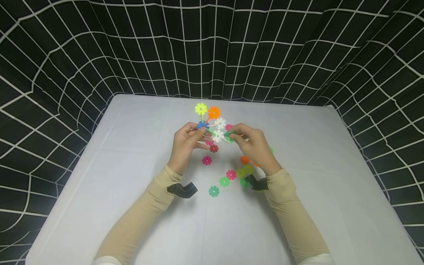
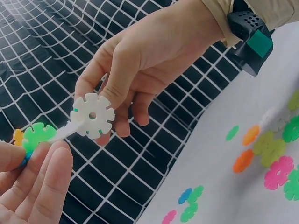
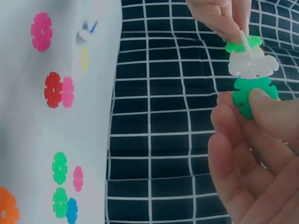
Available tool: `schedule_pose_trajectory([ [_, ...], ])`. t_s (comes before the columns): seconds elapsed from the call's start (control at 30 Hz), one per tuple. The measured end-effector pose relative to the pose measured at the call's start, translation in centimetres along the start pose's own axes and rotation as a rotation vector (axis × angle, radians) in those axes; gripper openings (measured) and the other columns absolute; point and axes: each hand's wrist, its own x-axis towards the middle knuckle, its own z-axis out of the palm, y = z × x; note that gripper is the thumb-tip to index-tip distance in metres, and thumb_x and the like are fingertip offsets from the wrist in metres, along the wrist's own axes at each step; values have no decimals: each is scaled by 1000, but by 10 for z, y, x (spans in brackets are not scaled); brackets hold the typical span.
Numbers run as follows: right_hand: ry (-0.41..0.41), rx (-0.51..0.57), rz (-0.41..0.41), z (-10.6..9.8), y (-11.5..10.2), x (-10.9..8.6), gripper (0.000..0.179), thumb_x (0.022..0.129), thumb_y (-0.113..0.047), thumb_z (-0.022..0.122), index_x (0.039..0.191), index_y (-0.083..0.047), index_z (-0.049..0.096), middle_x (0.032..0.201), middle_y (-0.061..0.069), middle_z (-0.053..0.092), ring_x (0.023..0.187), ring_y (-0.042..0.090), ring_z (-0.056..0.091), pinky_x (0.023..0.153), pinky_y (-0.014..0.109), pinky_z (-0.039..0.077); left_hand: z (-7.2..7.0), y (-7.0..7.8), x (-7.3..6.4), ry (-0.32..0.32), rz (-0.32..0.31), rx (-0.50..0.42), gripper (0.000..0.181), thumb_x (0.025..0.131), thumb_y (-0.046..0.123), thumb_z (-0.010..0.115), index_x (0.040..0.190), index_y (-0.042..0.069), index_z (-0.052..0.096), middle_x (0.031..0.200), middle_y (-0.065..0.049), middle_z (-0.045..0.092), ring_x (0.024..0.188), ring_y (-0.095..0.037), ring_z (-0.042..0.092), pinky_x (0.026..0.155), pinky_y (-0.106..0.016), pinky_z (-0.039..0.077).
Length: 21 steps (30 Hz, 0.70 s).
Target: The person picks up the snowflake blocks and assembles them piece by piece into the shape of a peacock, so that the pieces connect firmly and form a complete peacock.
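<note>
Blue disc (image 1: 203,125): raised off the desk in the left hand; landmark for all positions below.
Left hand (image 1: 187,141): grip narrow, thumb and fingers pinching the blue disc; further fingers spread toward the person.
Yellow disc (image 1: 200,109): beyond the blue disc, linked to it by a yellow piece seen edge-on.
Orange disc (image 1: 214,112): beyond and right of the blue disc, linked by an orange piece seen edge-on.
Rear white disc (image 1: 220,123): right of the blue disc, with a pale edge-on piece between.
Light green disc (image 2: 38,135): next to the blue disc, on its right side.
Front white disc (image 1: 218,136): right of the blue disc and nearer the person; exact joint cannot be told.
Right hand (image 1: 253,141): right of the blue disc; grip narrow, thumb and fingers pinching the dark green disc.
Dark green disc (image 3: 254,91): right of the blue disc, edge at the front white disc; whether slotted in cannot be told.
Loose discs (image 1: 207,160): pink, red, orange, yellow and green, mostly nearer the person than the blue disc, lying on the white-covered desk (image 1: 142,147).
Grid curtain (image 1: 205,48): black with white lines, beyond the blue disc.
</note>
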Motion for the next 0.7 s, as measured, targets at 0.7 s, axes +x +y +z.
schedule_pose_trajectory([
  [0.7,145,-66,-184,19,-2,-1,13,86,6,75,97,-1,74,92,14,79,84,25,77,79,39,63,5,-4,-2,55,27,-63,12,101,11,61,104,0,58,87,2,75,78,-13,75,81,-35,64],
])
